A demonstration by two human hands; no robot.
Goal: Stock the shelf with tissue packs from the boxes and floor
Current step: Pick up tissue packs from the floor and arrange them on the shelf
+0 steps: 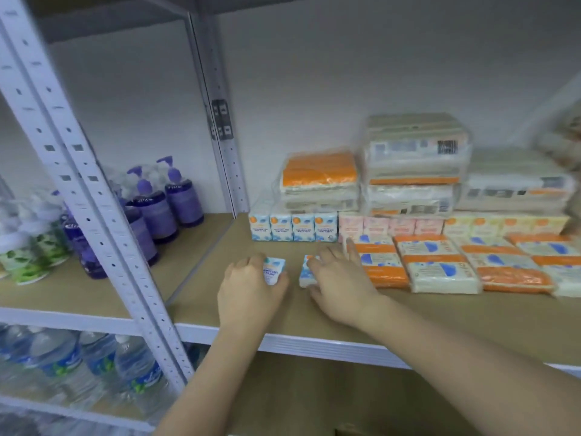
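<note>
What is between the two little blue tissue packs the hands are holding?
Nothing. In the head view, only bare brown shelf board shows between the pack in the left hand and the pack under the right hand.

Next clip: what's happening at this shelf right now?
A person is stocking mini tissue packs on the brown shelf board. The left hand grips one small blue-and-white pack, and the right hand holds a second pack beside it. Both sit in front of a row of matching blue packs. Pink and yellow mini packs and larger orange tissue bundles fill the shelf to the right.
</note>
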